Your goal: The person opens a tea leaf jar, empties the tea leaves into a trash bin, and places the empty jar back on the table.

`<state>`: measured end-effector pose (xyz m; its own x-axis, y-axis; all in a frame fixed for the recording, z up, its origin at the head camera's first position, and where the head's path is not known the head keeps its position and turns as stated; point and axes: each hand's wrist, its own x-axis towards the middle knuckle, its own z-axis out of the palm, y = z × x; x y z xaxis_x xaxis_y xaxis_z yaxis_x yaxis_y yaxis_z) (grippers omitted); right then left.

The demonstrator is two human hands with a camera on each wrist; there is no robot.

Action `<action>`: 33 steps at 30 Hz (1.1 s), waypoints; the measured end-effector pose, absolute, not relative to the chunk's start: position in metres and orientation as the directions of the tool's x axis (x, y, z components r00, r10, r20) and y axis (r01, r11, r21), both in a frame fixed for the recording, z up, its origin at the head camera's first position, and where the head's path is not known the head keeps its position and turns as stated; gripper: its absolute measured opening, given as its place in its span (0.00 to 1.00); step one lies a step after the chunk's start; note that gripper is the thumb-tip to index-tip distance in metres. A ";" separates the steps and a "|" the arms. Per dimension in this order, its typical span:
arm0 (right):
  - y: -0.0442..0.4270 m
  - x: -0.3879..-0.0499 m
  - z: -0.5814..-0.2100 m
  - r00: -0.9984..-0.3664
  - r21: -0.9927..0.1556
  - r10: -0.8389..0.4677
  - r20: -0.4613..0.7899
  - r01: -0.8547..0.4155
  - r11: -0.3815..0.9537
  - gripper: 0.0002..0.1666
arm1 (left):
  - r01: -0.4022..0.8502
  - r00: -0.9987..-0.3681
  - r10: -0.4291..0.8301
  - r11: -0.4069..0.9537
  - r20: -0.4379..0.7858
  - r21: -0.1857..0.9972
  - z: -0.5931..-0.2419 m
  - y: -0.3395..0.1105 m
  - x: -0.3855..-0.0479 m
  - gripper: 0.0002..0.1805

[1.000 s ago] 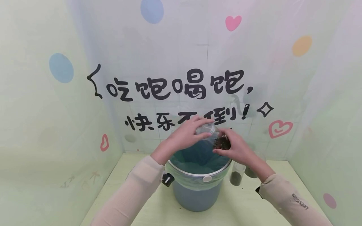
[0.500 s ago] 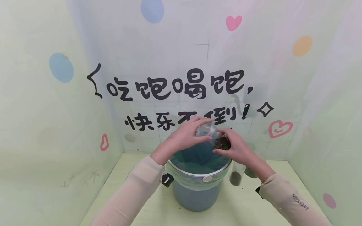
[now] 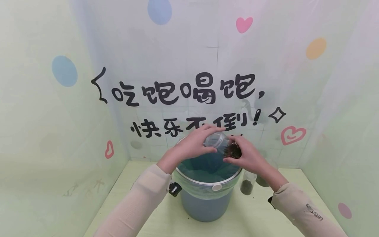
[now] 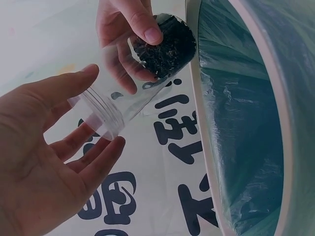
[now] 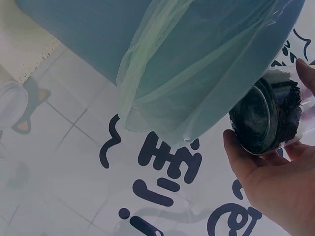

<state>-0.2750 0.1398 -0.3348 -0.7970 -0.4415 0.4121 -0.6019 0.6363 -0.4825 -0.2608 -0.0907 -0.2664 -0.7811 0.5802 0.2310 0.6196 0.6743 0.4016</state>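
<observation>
Well, my right hand point(image 3: 250, 156), curled round the jar point(image 5: 266, 115), should steady it; my left hand point(image 3: 190, 143) clasps its ribbed end point(image 4: 104, 112).

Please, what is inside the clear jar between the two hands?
In the clear jar, dark flaky material lies gathered at the base end. The right hand covers part of it, and its deeper layers cannot be seen.

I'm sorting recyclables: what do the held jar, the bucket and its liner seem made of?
Jar: clear and glossy, plastic or glass; its wall is see-through.
Bucket: probably plastic, smooth and fairly matt, with an even blue-grey wall.
Liner: likely thin plastic film, shiny; it is translucent and creased.
</observation>
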 end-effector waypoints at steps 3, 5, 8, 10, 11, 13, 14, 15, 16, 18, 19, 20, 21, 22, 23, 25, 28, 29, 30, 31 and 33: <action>0.140 -0.275 -0.334 -0.799 -0.486 -0.447 0.403 -0.600 0.635 0.45 | 0.603 -0.794 0.563 0.679 0.230 0.418 -0.268 -0.091 -0.261 0.38; 0.140 -0.275 -0.335 -0.802 -0.488 -0.449 0.394 -0.597 0.638 0.45 | 0.593 -0.801 0.554 0.683 0.227 0.427 -0.269 -0.092 -0.261 0.37; 0.141 -0.275 -0.335 -0.798 -0.478 -0.456 0.395 -0.602 0.639 0.44 | 0.584 -0.808 0.544 0.687 0.228 0.433 -0.270 -0.092 -0.262 0.36; 0.141 -0.275 -0.335 -0.794 -0.471 -0.461 0.397 -0.607 0.640 0.43 | 0.577 -0.813 0.537 0.695 0.223 0.430 -0.271 -0.092 -0.262 0.36; 0.141 -0.275 -0.335 -0.791 -0.467 -0.464 0.399 -0.611 0.639 0.43 | 0.571 -0.818 0.532 0.702 0.219 0.426 -0.272 -0.092 -0.262 0.36; 0.142 -0.275 -0.335 -0.788 -0.463 -0.467 0.400 -0.614 0.640 0.42 | 0.556 -0.828 0.521 0.716 0.207 0.422 -0.272 -0.092 -0.262 0.35; 0.142 -0.275 -0.335 -0.789 -0.463 -0.468 0.398 -0.613 0.640 0.42 | 0.548 -0.834 0.514 0.724 0.202 0.420 -0.272 -0.092 -0.263 0.35; 0.142 -0.274 -0.335 -0.789 -0.464 -0.470 0.395 -0.613 0.639 0.42 | 0.539 -0.839 0.507 0.730 0.197 0.420 -0.272 -0.092 -0.263 0.34; 0.141 -0.274 -0.335 -0.789 -0.464 -0.473 0.393 -0.614 0.639 0.42 | 0.530 -0.845 0.499 0.736 0.193 0.420 -0.272 -0.092 -0.263 0.34; 0.141 -0.274 -0.334 -0.790 -0.465 -0.474 0.389 -0.613 0.639 0.43 | 0.514 -0.855 0.484 0.747 0.185 0.421 -0.272 -0.092 -0.263 0.33; 0.141 -0.275 -0.334 -0.788 -0.462 -0.477 0.389 -0.615 0.639 0.43 | 0.506 -0.860 0.477 0.751 0.181 0.424 -0.272 -0.092 -0.263 0.32; 0.141 -0.275 -0.334 -0.787 -0.460 -0.479 0.389 -0.616 0.639 0.43 | 0.499 -0.864 0.471 0.755 0.178 0.426 -0.273 -0.092 -0.263 0.32; 0.141 -0.275 -0.334 -0.786 -0.458 -0.481 0.389 -0.618 0.640 0.43 | 0.495 -0.867 0.467 0.756 0.176 0.428 -0.273 -0.092 -0.264 0.31; 0.141 -0.275 -0.335 -0.785 -0.456 -0.482 0.389 -0.619 0.640 0.43 | 0.491 -0.869 0.463 0.757 0.176 0.431 -0.273 -0.091 -0.264 0.31; 0.141 -0.275 -0.335 -0.785 -0.456 -0.482 0.389 -0.619 0.640 0.43 | 0.489 -0.870 0.461 0.756 0.176 0.435 -0.273 -0.091 -0.264 0.31; 0.142 -0.276 -0.335 -0.784 -0.454 -0.482 0.391 -0.620 0.640 0.43 | 0.483 -0.873 0.455 0.755 0.175 0.444 -0.273 -0.091 -0.264 0.30; 0.142 -0.276 -0.336 -0.782 -0.452 -0.482 0.396 -0.622 0.639 0.44 | 0.470 -0.880 0.442 0.754 0.173 0.460 -0.274 -0.091 -0.264 0.30; 0.142 -0.276 -0.336 -0.781 -0.450 -0.481 0.397 -0.623 0.640 0.44 | 0.464 -0.883 0.437 0.755 0.172 0.464 -0.274 -0.091 -0.264 0.30; 0.142 -0.276 -0.336 -0.781 -0.448 -0.480 0.399 -0.623 0.641 0.44 | 0.457 -0.886 0.431 0.756 0.169 0.468 -0.274 -0.090 -0.264 0.30; 0.142 -0.276 -0.336 -0.781 -0.446 -0.479 0.400 -0.623 0.642 0.44 | 0.450 -0.890 0.425 0.759 0.167 0.470 -0.274 -0.090 -0.264 0.30; 0.142 -0.276 -0.336 -0.783 -0.447 -0.476 0.399 -0.620 0.645 0.44 | 0.431 -0.900 0.406 0.769 0.161 0.472 -0.274 -0.090 -0.263 0.31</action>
<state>-0.2762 0.1418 -0.3364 -0.7835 -0.4764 0.3990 -0.6198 0.6453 -0.4466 -0.2635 -0.0898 -0.2741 -0.8998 0.4055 0.1609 0.4310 0.7690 0.4720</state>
